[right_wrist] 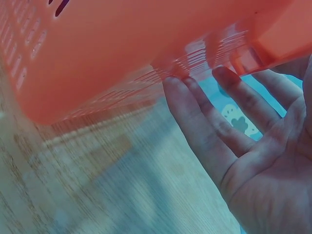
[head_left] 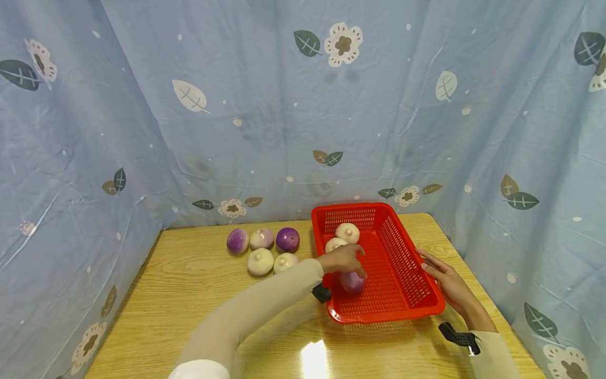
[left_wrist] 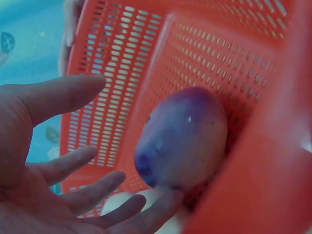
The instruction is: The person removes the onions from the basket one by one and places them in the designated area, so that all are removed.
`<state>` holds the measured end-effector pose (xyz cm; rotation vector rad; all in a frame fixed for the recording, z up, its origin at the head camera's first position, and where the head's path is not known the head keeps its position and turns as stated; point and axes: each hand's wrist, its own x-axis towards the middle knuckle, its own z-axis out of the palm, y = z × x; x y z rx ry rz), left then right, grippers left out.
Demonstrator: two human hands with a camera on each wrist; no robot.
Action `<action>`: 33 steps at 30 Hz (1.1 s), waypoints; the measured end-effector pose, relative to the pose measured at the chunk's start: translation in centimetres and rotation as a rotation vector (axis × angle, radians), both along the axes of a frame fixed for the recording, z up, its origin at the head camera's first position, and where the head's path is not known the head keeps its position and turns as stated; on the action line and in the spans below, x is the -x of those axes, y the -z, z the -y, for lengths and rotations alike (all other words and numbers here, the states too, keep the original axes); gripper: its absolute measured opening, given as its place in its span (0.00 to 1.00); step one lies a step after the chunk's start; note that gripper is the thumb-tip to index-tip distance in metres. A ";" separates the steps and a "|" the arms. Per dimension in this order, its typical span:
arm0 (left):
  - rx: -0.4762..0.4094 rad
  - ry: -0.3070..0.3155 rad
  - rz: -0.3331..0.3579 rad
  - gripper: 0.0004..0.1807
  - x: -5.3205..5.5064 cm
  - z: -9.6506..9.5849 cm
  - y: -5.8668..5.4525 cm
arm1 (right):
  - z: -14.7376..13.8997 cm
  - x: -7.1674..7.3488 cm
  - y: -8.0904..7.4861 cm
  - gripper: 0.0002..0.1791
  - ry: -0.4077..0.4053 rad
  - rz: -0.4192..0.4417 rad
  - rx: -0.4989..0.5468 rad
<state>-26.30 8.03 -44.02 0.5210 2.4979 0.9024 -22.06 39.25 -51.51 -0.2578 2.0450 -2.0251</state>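
Inside a red plastic basket (head_left: 385,318), my left hand (head_left: 342,259) reaches over a purple-and-white turnip (head_left: 352,283) near the basket's left wall. In the left wrist view the fingers are spread and the thumb stands apart; a fingertip is right at the lower side of the turnip (left_wrist: 183,139). Two white turnips (head_left: 347,233) lie farther back in the basket, one partly covered by the hand. At the basket's right side is my right hand (head_left: 447,284). Its extended fingertips (right_wrist: 175,87) touch the outside of the perforated wall, under the rim.
Left of the basket, on the wooden table (head_left: 199,284), are more turnips: two purple-and-white (head_left: 238,240), one deep purple (head_left: 288,239) and two white (head_left: 260,261), one partly behind the left sleeve. A blue patterned curtain (head_left: 265,131) hangs along the back and sides.
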 end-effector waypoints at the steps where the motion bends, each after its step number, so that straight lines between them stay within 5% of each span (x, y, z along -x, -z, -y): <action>1: 0.007 0.004 0.003 0.32 0.1 -0.1 0.0 | 0.0 0.0 0.0 0.33 0.001 0.001 -0.004; 18: 0.151 0.064 0.005 0.27 0.5 -2.3 1.2 | 0.2 -0.3 -0.2 0.32 0.001 0.013 -0.002; 27: 0.117 0.038 0.164 0.23 0.5 -3.1 2.3 | 0.2 -0.3 -0.2 0.32 -0.004 0.009 -0.009; 33: 0.062 0.031 0.222 0.24 0.5 -2.8 2.0 | 0.2 -0.2 -0.1 0.32 0.012 0.007 -0.023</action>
